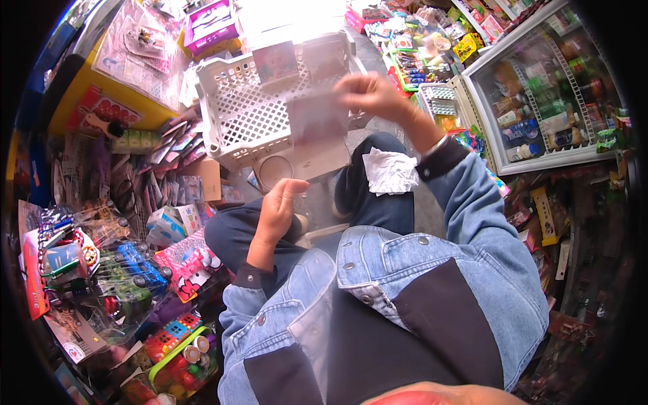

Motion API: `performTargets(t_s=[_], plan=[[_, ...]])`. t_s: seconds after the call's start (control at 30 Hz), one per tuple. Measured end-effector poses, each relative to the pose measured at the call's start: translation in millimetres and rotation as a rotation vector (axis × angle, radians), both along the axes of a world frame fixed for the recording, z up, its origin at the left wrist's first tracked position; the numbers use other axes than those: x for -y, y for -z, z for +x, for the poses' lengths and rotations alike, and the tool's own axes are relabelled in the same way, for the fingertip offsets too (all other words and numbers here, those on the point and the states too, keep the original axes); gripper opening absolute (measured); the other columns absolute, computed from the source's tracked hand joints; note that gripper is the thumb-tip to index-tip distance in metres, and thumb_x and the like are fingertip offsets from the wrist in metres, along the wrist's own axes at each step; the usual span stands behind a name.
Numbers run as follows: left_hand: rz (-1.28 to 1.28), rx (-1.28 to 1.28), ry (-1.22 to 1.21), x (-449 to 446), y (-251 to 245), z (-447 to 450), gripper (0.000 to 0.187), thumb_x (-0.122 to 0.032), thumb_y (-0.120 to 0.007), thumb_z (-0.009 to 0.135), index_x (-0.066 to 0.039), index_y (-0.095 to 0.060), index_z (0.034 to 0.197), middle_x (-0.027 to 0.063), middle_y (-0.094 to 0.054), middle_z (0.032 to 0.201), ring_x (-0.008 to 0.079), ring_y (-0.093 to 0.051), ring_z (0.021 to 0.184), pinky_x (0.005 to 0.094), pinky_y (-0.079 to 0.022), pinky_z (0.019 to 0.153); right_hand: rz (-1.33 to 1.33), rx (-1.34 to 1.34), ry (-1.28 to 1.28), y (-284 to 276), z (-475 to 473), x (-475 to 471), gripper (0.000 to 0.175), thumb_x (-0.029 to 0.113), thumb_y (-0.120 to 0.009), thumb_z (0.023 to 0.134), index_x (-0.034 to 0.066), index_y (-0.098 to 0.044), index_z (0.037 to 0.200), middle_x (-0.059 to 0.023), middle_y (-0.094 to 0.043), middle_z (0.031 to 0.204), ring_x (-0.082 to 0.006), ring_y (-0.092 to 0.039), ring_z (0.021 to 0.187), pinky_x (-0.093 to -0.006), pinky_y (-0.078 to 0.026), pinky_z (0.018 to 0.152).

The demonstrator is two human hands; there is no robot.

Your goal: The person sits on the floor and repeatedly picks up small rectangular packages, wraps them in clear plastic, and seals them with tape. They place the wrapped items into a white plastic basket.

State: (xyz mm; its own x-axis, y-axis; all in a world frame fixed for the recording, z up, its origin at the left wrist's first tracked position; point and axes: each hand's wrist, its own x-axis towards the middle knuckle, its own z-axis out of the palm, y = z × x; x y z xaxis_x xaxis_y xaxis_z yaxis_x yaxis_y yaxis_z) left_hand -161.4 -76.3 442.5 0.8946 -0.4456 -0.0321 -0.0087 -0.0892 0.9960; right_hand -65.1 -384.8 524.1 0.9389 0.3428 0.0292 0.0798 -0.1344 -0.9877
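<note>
My right hand [372, 96] is raised over the front right of a white plastic crate [223, 149]. Between its fingers is a thin, see-through sheet [316, 119], blurred by motion and hanging in front of the crate. My left hand [278, 210] is above my left thigh, thumb pointing right and fingers curled; whether it holds anything is hidden. A picture card [276, 61] leans at the crate's far side, with a second greyish sheet [324, 55] beside it. Crumpled white tissue or plastic [390, 172] lies on my right knee.
Under the crate's near edge is a cardboard box [321, 162] with a ring-shaped item [276, 172]. Packaged toys [136, 268] crowd the left. A glass-door drinks fridge [547, 91] and packaged snacks [425, 40] stand at right. A purple basket [210, 30] sits at back left.
</note>
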Motion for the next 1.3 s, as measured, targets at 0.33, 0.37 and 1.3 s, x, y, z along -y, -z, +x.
performTargets(t_s=[0.33, 0.37, 1.3], plan=[[0.192, 0.000, -0.295, -36, 45, -14, 0.019, -0.014, -0.057, 0.095, 0.002, -0.063, 0.106, 0.0089, -0.067, 0.094, 0.0125, -0.061, 0.086, 0.0260, -0.048, 0.079, -0.528, 0.235, 0.213, 59, 138, 65, 0.021, 0.010, -0.061, 0.090, 0.0036, -0.065, 0.109, 0.0012, -0.064, 0.086, -0.0084, -0.060, 0.074, -0.0259, -0.050, 0.068], [0.191, -0.007, -0.314, -38, 46, -16, 0.019, -0.013, -0.057, 0.095, 0.002, -0.063, 0.105, 0.0093, -0.067, 0.094, 0.0126, -0.062, 0.086, 0.0262, -0.048, 0.079, -0.605, 0.214, 0.259, 64, 144, 64, 0.021, 0.010, -0.061, 0.090, 0.0040, -0.065, 0.109, 0.0018, -0.064, 0.086, -0.0084, -0.059, 0.074, -0.0262, -0.050, 0.068], [0.226, 0.303, -0.246, -16, 44, -42, 0.013, -0.008, -0.069, 0.086, -0.001, -0.066, 0.096, 0.0133, -0.062, 0.110, 0.0257, -0.059, 0.103, 0.0334, -0.045, 0.092, -0.767, 0.309, 0.531, 74, -136, 48, 0.054, 0.032, -0.076, 0.078, 0.0027, -0.061, 0.120, -0.0178, -0.062, 0.119, -0.0268, -0.059, 0.111, -0.0377, -0.046, 0.094]])
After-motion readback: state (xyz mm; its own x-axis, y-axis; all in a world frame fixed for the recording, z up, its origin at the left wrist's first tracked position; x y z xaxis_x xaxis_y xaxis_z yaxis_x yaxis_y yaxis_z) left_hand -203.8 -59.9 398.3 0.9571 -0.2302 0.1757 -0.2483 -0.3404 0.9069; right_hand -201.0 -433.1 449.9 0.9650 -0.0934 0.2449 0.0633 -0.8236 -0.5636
